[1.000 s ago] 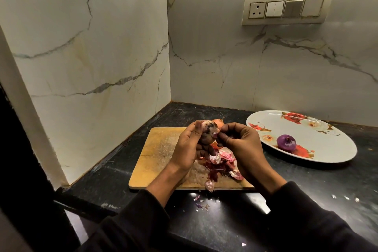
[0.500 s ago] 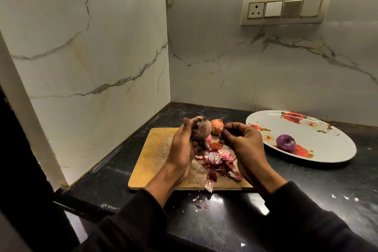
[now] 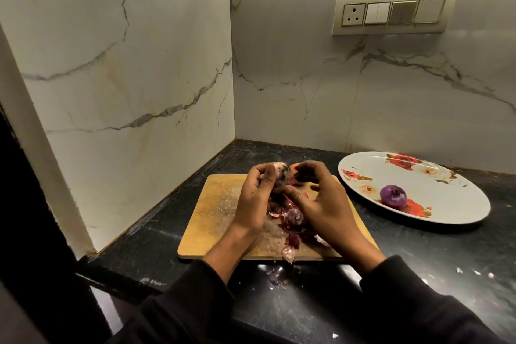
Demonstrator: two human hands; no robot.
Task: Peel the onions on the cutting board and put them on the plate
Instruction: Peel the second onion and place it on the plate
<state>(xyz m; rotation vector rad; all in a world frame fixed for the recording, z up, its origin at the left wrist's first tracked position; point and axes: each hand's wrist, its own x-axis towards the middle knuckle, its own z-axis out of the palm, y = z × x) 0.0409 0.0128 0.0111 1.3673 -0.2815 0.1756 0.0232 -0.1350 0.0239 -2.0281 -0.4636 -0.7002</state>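
Note:
My left hand [image 3: 255, 198] grips a partly skinned onion [image 3: 279, 177] above the wooden cutting board [image 3: 220, 204]. My right hand [image 3: 321, 198] has its thumb and fingers curled against the same onion's right side. Just behind the hands an orange onion [image 3: 293, 167] peeks out, mostly hidden. A heap of purple and pink onion skins [image 3: 293, 222] lies on the board under my hands. One peeled purple onion [image 3: 393, 195] sits on the white floral plate [image 3: 446, 198] to the right.
The board and plate rest on a black counter [image 3: 418, 265] in a marble-walled corner. Skin scraps [image 3: 275, 278] lie on the counter in front of the board. A switch panel [image 3: 391, 12] is on the back wall.
My right hand has moved back in from beside the onion and closed on it. The left hand has turned the onion slightly and lowered it.

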